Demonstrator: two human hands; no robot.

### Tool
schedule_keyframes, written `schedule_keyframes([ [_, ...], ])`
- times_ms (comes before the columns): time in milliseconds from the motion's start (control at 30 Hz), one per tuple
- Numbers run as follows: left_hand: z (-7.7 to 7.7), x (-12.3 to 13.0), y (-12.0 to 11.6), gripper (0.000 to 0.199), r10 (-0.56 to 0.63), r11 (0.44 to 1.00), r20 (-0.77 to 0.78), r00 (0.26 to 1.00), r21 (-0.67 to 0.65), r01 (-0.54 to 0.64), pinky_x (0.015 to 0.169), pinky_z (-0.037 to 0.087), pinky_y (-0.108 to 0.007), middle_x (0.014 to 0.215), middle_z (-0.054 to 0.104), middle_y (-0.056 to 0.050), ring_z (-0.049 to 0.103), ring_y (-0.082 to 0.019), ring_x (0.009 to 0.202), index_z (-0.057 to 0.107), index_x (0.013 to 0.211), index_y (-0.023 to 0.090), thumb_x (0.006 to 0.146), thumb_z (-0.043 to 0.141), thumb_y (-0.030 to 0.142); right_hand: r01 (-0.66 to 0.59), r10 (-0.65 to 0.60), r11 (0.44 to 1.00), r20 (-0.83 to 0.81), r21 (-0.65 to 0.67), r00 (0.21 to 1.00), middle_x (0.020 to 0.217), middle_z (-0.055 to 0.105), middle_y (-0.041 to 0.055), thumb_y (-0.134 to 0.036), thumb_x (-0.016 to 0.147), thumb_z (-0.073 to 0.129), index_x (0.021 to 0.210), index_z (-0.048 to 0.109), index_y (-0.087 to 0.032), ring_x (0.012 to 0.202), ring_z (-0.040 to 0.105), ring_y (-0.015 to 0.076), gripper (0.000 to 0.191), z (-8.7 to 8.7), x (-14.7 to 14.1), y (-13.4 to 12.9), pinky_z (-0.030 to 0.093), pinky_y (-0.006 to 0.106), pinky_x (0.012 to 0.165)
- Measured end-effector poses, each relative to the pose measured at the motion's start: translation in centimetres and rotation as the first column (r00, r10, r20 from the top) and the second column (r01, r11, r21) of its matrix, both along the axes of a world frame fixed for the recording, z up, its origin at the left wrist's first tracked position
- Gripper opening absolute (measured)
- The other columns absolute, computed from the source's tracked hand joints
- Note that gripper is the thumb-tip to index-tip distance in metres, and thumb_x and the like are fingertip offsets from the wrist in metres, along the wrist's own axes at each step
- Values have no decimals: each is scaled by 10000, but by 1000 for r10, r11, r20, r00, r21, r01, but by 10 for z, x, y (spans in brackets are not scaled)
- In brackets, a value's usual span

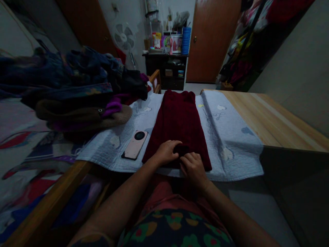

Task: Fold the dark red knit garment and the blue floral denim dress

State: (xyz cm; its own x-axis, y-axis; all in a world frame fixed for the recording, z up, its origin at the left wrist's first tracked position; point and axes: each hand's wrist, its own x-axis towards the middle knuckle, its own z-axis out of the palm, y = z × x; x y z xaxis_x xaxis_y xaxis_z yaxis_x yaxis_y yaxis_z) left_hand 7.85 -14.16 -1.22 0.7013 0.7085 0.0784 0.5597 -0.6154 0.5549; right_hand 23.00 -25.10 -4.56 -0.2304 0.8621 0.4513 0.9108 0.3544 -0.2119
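A dark red garment (180,118) lies lengthwise in front of me, folded into a long strip that widens toward me. Its exact kind cannot be made out. At its near end, my left hand (167,152) grips a raised bit of the cloth between thumb and fingers. Close by on the right, my right hand (193,168) has its fingers curled on the same near part. A dark fold of fabric shows between the two hands. Left of the garment, a pink phone (135,145) with a round black camera lies face down.
Beneath the garment spreads a light blue quilted cover (231,161) over a wooden surface (257,116). A large heap of clothes (84,89) rises on the left. Farther back are a white fan (125,37), a dark cabinet (166,70) and a brown door (208,41).
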Motion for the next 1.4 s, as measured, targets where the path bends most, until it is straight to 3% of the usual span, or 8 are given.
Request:
schedule_keyframes([
  [267, 15, 0, 11, 494, 31, 994, 169, 985, -110, -12, 882, 500, -250, 1088, 719, 5, 667, -163, 955, 654, 1151, 227, 683, 552, 110, -61, 65, 997, -78, 47, 995, 857, 633, 64, -229, 910, 539, 903, 656, -198, 836, 496, 220, 121, 11, -4, 8, 342, 384, 765],
  [433, 4, 1, 5, 438, -1, 999, 99, 995, -42, 5, 865, 494, -271, 1026, 712, -15, 652, -176, 927, 660, 1128, 222, 705, 577, 147, -72, 72, 997, -55, -7, 996, 866, 658, 62, -218, 922, 540, 945, 662, -201, 836, 524, 222, 126, 2, -4, 3, 367, 379, 749],
  [567, -5, 0, 1, 442, -4, 1000, 27, 1000, 18, 3, 831, 491, -284, 969, 676, -32, 627, -186, 893, 644, 1156, 224, 716, 622, 184, -186, 177, 982, -168, -39, 970, 921, 671, 59, -208, 923, 530, 989, 649, -208, 846, 556, 205, 136, 8, 11, -2, 428, 354, 760],
  [700, -6, -2, 1, 452, -17, 1000, 3, 1000, 25, 17, 840, 488, -289, 995, 657, -42, 612, -194, 913, 625, 1177, 225, 727, 657, 208, -8, 12, 1000, -270, 18, 963, 978, 630, 87, -201, 886, 540, 1020, 627, -205, 939, 557, 238, 160, 18, 39, -1, 464, 391, 841],
  [867, -7, -1, -2, 487, -46, 998, 28, 999, 35, 45, 910, 471, -292, 1068, 651, -47, 588, -196, 991, 601, 1206, 211, 724, 643, 155, 126, -132, 991, -161, -51, 978, 1301, 493, 166, -153, 730, 622, 1293, 508, -160, 1191, 447, 334, 574, 10, 61, 7, 413, 527, 992],
  [1067, -8, -1, -4, 517, -63, 997, 49, 997, 36, 61, 967, 450, -311, 1132, 646, -48, 564, -201, 1052, 588, 1216, 204, 709, 602, 98, 43, -55, 994, -127, -97, 990, 1190, 593, 123, -27, 711, 528, 1074, 628, -162, 1137, 471, 289, 400, 7, 63, 14, 435, 478, 995],
  [1200, -10, -2, -3, 547, -61, 998, 68, 996, 19, 60, 959, 453, -315, 1134, 640, -44, 564, -201, 1047, 583, 1221, 213, 691, 586, 83, 11, -20, 999, -265, -36, 964, 1048, 649, 83, -24, 740, 500, 935, 635, -201, 1043, 541, 251, 296, 14, 68, 15, 467, 452, 945],
  [1400, -12, -2, -1, 575, -57, 998, 80, 995, -3, 58, 926, 465, -318, 1097, 632, -58, 571, -204, 1020, 585, 1228, 198, 667, 560, 74, 99, -101, 995, -410, -27, 907, 1037, 612, 77, -28, 723, 460, 928, 615, -206, 1000, 580, 222, 313, 8, 71, 15, 479, 413, 930],
])
